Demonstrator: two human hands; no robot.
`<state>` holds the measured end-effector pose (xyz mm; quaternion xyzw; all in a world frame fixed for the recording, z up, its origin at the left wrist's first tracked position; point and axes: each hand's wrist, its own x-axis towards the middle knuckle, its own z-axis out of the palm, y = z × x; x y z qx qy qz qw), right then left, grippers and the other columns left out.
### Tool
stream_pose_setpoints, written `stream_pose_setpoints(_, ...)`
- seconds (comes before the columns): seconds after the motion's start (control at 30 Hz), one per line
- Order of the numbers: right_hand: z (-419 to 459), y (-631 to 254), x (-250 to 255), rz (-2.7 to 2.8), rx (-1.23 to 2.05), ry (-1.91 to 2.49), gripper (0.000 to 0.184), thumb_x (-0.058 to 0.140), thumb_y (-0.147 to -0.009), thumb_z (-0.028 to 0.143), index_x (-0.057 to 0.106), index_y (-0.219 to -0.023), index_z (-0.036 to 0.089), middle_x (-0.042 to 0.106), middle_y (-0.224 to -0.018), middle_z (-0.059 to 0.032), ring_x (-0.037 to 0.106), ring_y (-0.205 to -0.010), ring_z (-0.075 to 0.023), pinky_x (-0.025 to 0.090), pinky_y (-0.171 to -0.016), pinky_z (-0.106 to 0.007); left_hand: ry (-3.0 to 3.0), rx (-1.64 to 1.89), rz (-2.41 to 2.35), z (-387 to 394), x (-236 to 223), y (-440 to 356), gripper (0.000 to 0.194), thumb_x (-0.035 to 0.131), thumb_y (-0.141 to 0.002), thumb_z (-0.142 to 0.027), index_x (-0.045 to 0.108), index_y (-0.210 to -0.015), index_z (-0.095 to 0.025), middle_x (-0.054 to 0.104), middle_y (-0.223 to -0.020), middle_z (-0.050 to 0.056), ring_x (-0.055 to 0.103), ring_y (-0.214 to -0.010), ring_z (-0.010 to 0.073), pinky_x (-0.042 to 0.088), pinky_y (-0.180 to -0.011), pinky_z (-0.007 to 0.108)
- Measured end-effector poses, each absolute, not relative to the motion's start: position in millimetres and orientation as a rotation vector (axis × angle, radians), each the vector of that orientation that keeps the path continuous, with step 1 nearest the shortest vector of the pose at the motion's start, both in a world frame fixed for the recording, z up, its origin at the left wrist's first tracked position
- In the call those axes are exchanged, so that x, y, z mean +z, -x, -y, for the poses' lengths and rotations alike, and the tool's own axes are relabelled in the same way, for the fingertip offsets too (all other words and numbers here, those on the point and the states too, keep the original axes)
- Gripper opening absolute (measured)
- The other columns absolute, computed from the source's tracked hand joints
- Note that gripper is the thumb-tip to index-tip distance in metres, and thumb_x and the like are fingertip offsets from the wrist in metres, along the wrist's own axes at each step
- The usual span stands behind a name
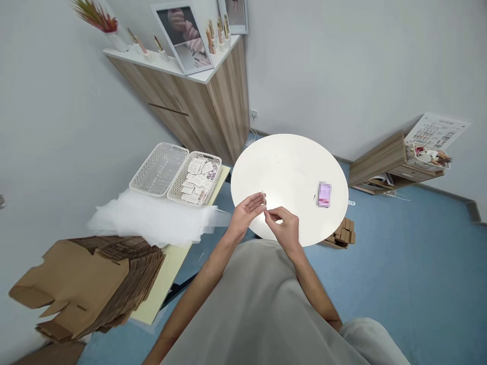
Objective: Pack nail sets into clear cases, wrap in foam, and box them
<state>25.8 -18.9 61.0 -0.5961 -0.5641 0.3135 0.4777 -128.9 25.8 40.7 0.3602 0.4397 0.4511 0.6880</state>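
Observation:
Over the near edge of a round white table (277,162), both hands meet at a small thin white piece (264,198), seen nearly edge-on; its kind cannot be made out. My left hand (244,214) holds it between the thumb and the extended fingers, palm turned up and inward. The thumb and index finger of my right hand (285,229) are pinched together at its lower end. To the right on the tabletop lies a purple and pink packet (324,195), blurred by pixels.
At left, a side table (163,284) bears a basket of clear pieces (162,170), a basket of white packets (198,180), white translucent bags (152,218) and folded brown cardboard boxes (95,284). A wooden cabinet (224,96) stands behind; small brown boxes (344,233) sit below the round table.

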Motion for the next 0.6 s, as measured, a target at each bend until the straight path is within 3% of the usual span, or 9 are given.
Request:
stream_pose_setpoints(0.17,14,-39,63,1.165,0.849,1.471,0.020,0.075,-0.092,0.040,0.079,-0.083,0.022,0.077,-0.084,-0.0038,0.073,-0.075,-0.0188,0.063,-0.074,-0.033,-0.857,1.083,-1.124,-21,50,135,0.060,0.093,-0.080,-0.048,0.076,-0.131,-0.020,0.075,-0.141,0.016,0.064,-0.142,0.0348,0.049,-0.122,0.050)
stream_pose_setpoints(0.33,8,-46,69,0.976,1.165,1.382,0.031,0.083,-0.084,0.051,0.077,-0.080,0.022,0.074,-0.076,-0.0029,0.074,-0.070,-0.0202,0.063,-0.071,-0.035,-0.796,1.165,-1.173,-18,57,140,0.052,0.096,-0.075,-0.044,0.080,-0.117,-0.018,0.081,-0.116,0.013,0.073,-0.116,0.0287,0.060,-0.095,0.039)
stream_pose_setpoints(0.5,8,-48,74,0.929,1.215,1.335,0.034,0.086,-0.083,0.054,0.077,-0.081,0.022,0.073,-0.074,-0.0026,0.072,-0.072,-0.0199,0.060,-0.072,-0.034,-0.697,1.044,-0.993,-17,64,150,0.057,0.099,-0.073,-0.039,0.077,-0.123,-0.021,0.080,-0.118,0.011,0.074,-0.108,0.0229,0.058,-0.087,0.031)
stream_pose_setpoints(0.6,8,-48,75,0.932,1.281,1.289,0.034,0.084,-0.086,0.056,0.078,-0.084,0.022,0.074,-0.075,-0.0032,0.071,-0.074,-0.0194,0.059,-0.074,-0.034,-0.691,0.948,-0.862,-18,69,155,0.070,0.099,-0.073,-0.038,0.073,-0.137,-0.025,0.078,-0.129,0.011,0.074,-0.114,0.0252,0.058,-0.091,0.032)
